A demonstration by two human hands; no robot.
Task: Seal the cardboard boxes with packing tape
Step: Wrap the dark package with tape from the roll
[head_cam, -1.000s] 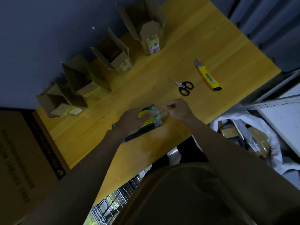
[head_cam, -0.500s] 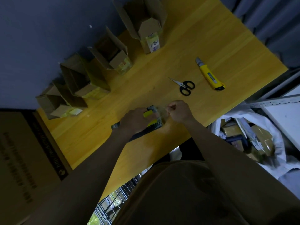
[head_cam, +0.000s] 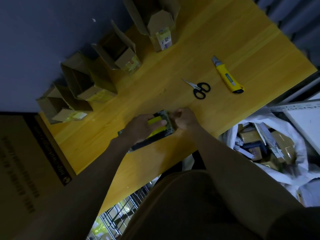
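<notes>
Yellow desk, tape dispenser in our grip, tape end being worked loose.

We judge the step in hand to be readying the tape: our left hand (head_cam: pixel 142 126) presses down on the tape dispenser (head_cam: pixel 155 129) near the front edge of the desk (head_cam: pixel 242 32), fingers laid over its yellow body, while our right hand (head_cam: pixel 184 119) is curled just beside the roll end, apparently pinching the clear tape, though the strip itself is too faint to make out. The cardboard boxes (head_cam: pixel 105 64) stand in a row along the far left edge, flaps open, none sealed yet. Scissors (head_cam: pixel 199 89) and a yellow utility knife (head_cam: pixel 227 76) lie apart, untouched. Next, we reckon, calls for drawing out a length of tape, then bringing a box close and folding its flaps shut.
</notes>
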